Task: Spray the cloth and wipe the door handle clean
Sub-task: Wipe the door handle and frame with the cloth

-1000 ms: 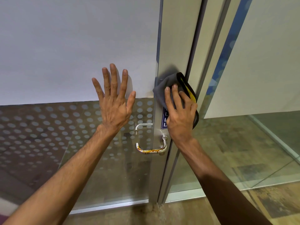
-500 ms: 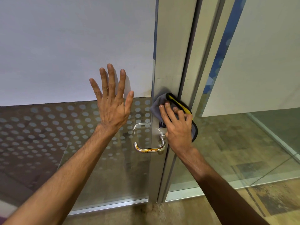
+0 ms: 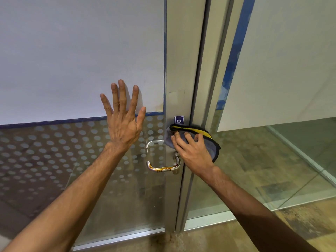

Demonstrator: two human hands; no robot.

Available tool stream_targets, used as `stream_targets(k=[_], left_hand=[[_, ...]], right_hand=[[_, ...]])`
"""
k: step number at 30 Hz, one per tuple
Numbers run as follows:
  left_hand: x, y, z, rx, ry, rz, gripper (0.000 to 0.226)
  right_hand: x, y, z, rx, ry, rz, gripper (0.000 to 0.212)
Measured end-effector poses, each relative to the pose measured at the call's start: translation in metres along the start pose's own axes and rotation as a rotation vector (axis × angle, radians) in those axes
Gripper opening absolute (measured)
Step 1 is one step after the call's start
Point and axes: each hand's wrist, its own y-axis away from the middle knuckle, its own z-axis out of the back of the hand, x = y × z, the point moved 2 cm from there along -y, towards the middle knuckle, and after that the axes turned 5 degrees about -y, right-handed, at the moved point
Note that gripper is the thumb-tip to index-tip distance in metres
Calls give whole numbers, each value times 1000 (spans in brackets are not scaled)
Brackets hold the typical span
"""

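- Head view is the only one I have: a glass door fills the left, its upper pane covered in plain pale film and its lower pane printed with grey dots.
- I see the left hand laid flat on the glass, fingers spread wide and straight, gripping nothing; the fingertips reach up onto the pale film, the palm sits over the dotted band.
- I see the right hand pressed on a grey cloth with a yellow band and dark edge; the fingers are loosely curled and splayed over the fabric, pinning it to the metal door frame rather than closing round it.
- That cloth sits on the frame just above the handle's mounting point, its right edge lapping over the gap beside the neighbouring frame post.
- A small blue sticker with a white letter shows on the frame just above the cloth.
- I see the door handle, a shiny metal lever bent into a loop, just below and left of the right hand, over the dotted glass; the cloth is not on its grip bar, and I cannot tell whether it touches the base.
- Beyond the frame on the right is a fixed glass panel, with brownish floor at its foot.
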Motion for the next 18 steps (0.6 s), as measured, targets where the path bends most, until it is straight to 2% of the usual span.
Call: stream_targets(k=[4,8,11,14,16,18], left_hand=[[0,0,2,33,-30,-12,70],[0,0,5,45,-44,-14,70],[1,0,7,44,-35,-3,70],[3,0,11,33,-16,-4,68],[3,1,13,35,-17,1,68],[4,1,15,42,-22,12,68]], right_hand=[[4,2,4,75,32,45,66],[5,10,15,56,1,43,63],[3,29,27,19,-118,-73,71],[-13,61,33,-135,-500,-337,77],[-24,86,33,-274,-938,-551,69],[-35,108,28,-285,-1405,-839,68]])
